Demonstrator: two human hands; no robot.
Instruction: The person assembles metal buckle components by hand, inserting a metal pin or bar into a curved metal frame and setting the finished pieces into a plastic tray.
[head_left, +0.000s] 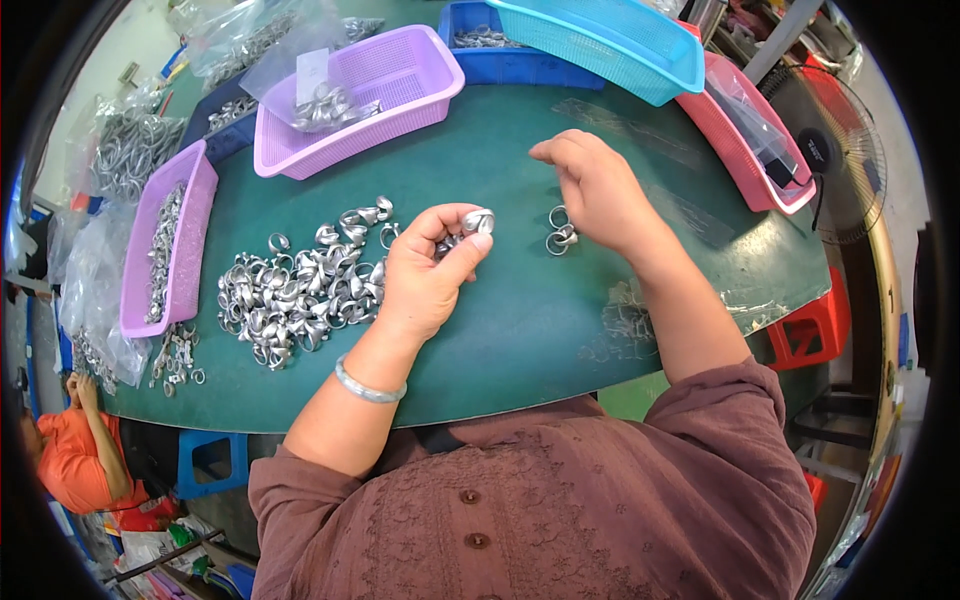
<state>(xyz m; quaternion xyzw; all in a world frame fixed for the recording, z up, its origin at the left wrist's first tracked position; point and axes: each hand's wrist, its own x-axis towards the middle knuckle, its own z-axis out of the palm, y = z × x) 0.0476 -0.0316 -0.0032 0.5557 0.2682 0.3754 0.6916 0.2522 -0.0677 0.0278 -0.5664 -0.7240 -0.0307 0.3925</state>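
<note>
My left hand (pixel 420 265) is closed, pinching a wide-topped silver ring (pixel 480 220) between thumb and fingertips. More silver metal shows inside the curled fingers, partly hidden. My right hand (pixel 600 190) hovers over the green table with its fingers loosely bent and apart from the thumb; nothing shows in it. Just below its fingers, two silver rings (pixel 561 238) lie on the table. Beside my left hand spreads a large heap of similar silver rings (pixel 300 295), with a few loose ones at its far edge.
Purple baskets (pixel 420 115) (pixel 195 250) stand at the far left and left, holding metal parts. A turquoise basket (pixel 620 50) rests at the back, over a blue tray (pixel 530 68). A pink basket (pixel 720 130) and a fan (pixel 825 150) are at right. Another person (pixel 85 460) sits at left.
</note>
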